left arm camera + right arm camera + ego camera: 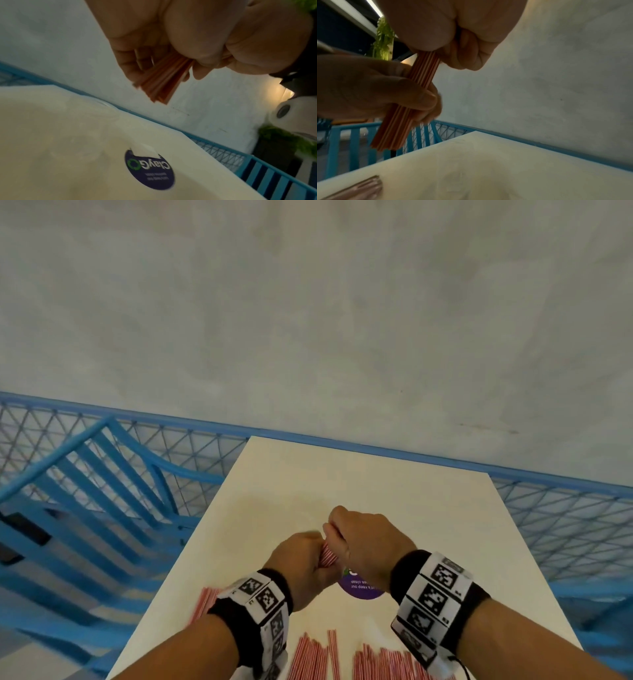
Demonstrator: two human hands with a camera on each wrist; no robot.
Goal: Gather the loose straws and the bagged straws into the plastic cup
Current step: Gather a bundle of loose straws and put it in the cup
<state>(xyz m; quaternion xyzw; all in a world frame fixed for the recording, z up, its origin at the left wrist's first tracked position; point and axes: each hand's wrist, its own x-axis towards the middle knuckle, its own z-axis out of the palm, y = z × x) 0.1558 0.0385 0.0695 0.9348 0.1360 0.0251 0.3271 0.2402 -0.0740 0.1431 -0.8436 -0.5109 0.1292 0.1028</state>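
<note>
Holding a bundle of thin red-and-white striped paper straws (406, 108) in both fists above the white rectangular desk (394, 491). My left hand (301, 566) has its fingers curled round the lower part of the bundle; my right hand (366, 539) has its fingers and thumb curled round the upper part, just above the left. The two hands touch at the knuckles. The bundle is tilted, and its lower end sticks out below my left fist, clear of the desk.

Landmark: the round dark purple sticker with white and green print (149, 170), stuck flat on the desk. Both hands hang directly above it; in the head view my right wrist half covers it.

More loose red-and-white striped straws (315, 659) lie flat on the desk on my side of the sticker, in rough parallel groups. A further batch of striped straws (205, 604) lies left of the sticker, partly hidden by my left wrist; whether it is bagged I cannot tell.

The plastic cup does not show clearly in any view.

A blue slatted chair (85, 508) stands left of the desk, and a blue wire-mesh fence (565, 508) runs beyond the sticker along the grey wall (308, 302).
</note>
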